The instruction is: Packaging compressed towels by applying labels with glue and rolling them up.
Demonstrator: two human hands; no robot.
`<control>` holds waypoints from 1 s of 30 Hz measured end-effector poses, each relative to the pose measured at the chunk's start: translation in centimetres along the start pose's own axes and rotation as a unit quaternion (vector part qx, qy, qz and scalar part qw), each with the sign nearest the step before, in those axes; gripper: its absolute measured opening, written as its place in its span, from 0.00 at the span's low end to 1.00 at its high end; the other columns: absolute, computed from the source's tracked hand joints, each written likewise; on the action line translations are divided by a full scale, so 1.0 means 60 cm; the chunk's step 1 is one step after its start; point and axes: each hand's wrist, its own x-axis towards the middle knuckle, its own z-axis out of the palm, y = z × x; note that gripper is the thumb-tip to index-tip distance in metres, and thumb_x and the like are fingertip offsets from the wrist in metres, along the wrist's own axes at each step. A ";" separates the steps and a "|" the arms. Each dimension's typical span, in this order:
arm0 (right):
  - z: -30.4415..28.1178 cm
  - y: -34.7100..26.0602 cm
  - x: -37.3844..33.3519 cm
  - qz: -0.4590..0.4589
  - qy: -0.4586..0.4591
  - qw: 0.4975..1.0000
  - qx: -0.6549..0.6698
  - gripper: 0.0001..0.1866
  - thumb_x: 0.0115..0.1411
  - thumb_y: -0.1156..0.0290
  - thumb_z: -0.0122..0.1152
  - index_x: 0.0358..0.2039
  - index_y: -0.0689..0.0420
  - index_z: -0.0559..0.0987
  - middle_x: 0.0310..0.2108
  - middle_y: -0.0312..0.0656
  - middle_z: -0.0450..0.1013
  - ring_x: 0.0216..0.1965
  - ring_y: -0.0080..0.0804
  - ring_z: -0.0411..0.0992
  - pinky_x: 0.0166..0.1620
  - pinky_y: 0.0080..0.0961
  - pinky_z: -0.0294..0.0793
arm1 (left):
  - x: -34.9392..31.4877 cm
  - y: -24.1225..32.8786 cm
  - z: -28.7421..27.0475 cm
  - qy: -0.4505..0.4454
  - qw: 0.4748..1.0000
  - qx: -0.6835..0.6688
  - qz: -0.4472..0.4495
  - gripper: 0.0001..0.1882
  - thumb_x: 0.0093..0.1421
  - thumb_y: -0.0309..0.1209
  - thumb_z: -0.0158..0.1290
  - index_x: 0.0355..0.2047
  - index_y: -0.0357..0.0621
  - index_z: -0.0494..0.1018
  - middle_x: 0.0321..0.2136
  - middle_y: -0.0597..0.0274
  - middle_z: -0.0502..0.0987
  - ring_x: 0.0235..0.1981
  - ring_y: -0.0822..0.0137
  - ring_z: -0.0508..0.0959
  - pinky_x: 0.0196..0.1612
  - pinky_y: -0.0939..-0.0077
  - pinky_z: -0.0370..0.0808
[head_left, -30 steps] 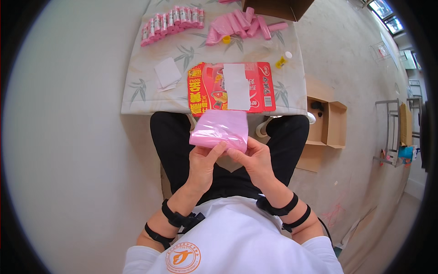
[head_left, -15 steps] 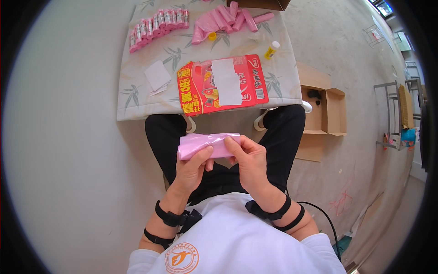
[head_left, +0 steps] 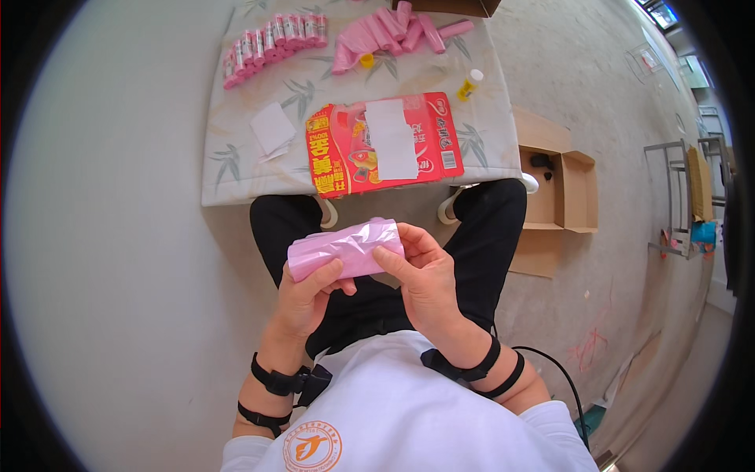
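Observation:
Above my lap, a roll of pink plastic bags [head_left: 346, 250] is held level between both hands. My left hand [head_left: 308, 293] grips its left end, thumb on the front and fingers behind. My right hand [head_left: 425, 271] pinches the right end, its thumb pressed on the lower front. The film is creased and shiny near the right thumb. Fingers behind the roll are partly hidden. In front of me on the table lies a flat red cardboard piece [head_left: 431, 134] with white paper [head_left: 391, 141] on it.
On the patterned tablecloth [head_left: 236, 169] are labelled pink rolls [head_left: 271, 47], loose pink rolls [head_left: 385, 35], a yellow cap [head_left: 366, 60], a white-capped yellow glue stick [head_left: 470, 84] and white paper slips [head_left: 272, 130]. An open cardboard box [head_left: 578, 193] lies on the floor at right.
The pink roll has moved left and toward me, and now tilts up to the right. My left hand has shifted left with it; the right thumb has slid lower on the film.

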 end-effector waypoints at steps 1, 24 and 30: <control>0.001 0.003 -0.001 -0.001 0.001 1.000 -0.001 0.20 0.52 0.77 0.68 0.45 0.63 0.74 0.39 0.39 0.75 0.39 0.20 0.72 0.46 0.19 0.72 | 0.001 -0.002 -0.001 -0.011 1.000 -0.025 -0.006 0.17 0.57 0.27 0.55 0.45 0.31 0.72 0.33 0.55 0.78 0.24 0.69 0.79 0.30 0.77 0.79; -0.056 -0.013 0.017 0.011 0.020 0.999 -0.033 0.08 0.59 0.76 0.61 0.36 0.61 0.71 0.32 0.35 0.73 0.32 0.17 0.71 0.36 0.13 0.71 | 0.021 -0.041 0.055 0.014 0.871 0.340 0.354 0.09 0.55 0.28 0.61 0.35 0.38 0.77 0.24 0.66 0.77 0.19 0.80 0.72 0.20 0.87 0.67; -0.043 0.000 0.015 -0.183 0.065 0.976 -0.098 0.16 0.55 0.78 0.65 0.38 0.59 0.67 0.31 0.35 0.72 0.32 0.15 0.70 0.37 0.12 0.70 | 0.009 -0.060 0.065 0.056 0.998 0.027 -0.032 0.12 0.54 0.24 0.61 0.39 0.35 0.75 0.30 0.66 0.78 0.27 0.80 0.74 0.30 0.86 0.72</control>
